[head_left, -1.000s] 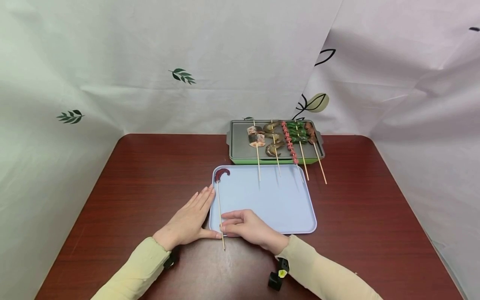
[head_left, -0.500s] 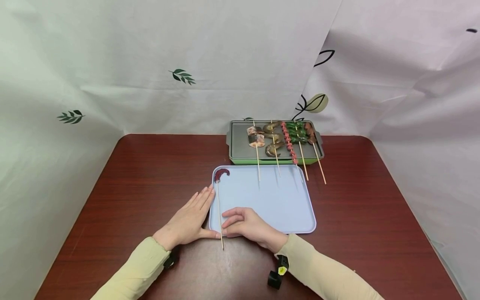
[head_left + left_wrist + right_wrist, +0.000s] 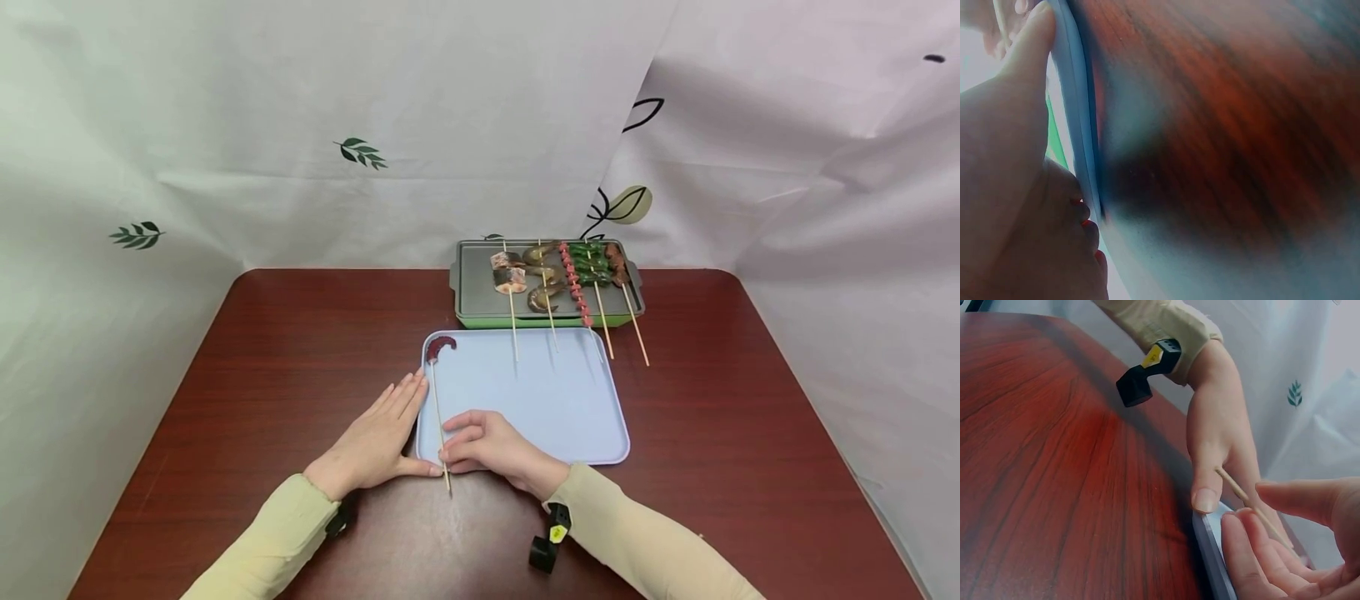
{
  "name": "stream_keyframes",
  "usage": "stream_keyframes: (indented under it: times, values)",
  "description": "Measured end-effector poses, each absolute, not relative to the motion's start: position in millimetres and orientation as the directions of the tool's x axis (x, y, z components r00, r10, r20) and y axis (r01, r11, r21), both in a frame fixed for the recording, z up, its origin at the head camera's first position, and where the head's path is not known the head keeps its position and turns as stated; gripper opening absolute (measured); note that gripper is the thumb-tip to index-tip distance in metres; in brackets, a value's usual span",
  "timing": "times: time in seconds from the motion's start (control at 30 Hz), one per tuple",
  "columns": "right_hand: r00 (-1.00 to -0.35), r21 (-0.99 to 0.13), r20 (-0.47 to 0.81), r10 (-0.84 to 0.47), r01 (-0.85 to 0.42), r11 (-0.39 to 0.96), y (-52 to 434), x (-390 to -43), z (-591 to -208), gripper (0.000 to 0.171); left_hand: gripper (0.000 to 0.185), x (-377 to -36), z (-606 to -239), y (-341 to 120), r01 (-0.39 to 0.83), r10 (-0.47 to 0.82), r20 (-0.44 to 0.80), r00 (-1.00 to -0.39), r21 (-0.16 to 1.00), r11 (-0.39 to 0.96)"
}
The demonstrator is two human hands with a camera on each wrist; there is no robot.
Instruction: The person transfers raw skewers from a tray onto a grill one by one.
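Tray [image 3: 540,400] bears octopus skewer [image 3: 437,392], pinched by right hand [image 3: 487,450]; flat left hand [image 3: 375,446] steadies its edge.

No legible text or labels

Soft, even light fills the head view, leaving a pale sheen on the tabletop [image 3: 300,350] toward 6 o'clock and only faint shadows. Straight edges bow near the frame's borders. The left wrist view is heavily blurred throughout; the right wrist view loses focus at 5 o'clock.
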State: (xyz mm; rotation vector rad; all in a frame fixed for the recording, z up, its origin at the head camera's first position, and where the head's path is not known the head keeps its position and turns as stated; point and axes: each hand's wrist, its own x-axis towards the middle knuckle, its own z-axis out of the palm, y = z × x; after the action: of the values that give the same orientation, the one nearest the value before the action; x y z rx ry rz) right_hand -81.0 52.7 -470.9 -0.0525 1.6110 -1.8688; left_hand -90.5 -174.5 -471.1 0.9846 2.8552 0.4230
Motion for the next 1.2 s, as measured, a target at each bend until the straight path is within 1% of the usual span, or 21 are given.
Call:
stream_keyframes:
  times: [0.33,0.67,0.93,1.2]
  values:
    - [-0.801,-0.899,-0.383,-0.459,0.438,-0.014,54.9,-82.4,-472.4,0.035,0.122,-90.1,-472.3,-174.4,0.580,0.611,-0.006,-0.791,0.311,0.753]
    - [-0.828,-0.920,-0.342,-0.444,0.391,-0.021,60.6,-81.2,-464.5,0.037,0.122,-90.4,-472.7,-174.2,0.568,0.604,-0.016,-0.797,0.322,0.758]
    - [-0.856,-0.961,-0.253,-0.451,0.277,0.013,67.7,-86.9,-442.0,0.042,0.122,-89.6,-474.9,-174.3,0.570,0.603,-0.001,-0.798,0.324,0.755]
    - [-0.901,-0.982,-0.175,-0.397,0.191,-0.001,78.8,-110.7,-411.6,0.043,0.122,-90.5,-475.8,-174.2,0.573,0.605,0.005,-0.796,0.325,0.752]
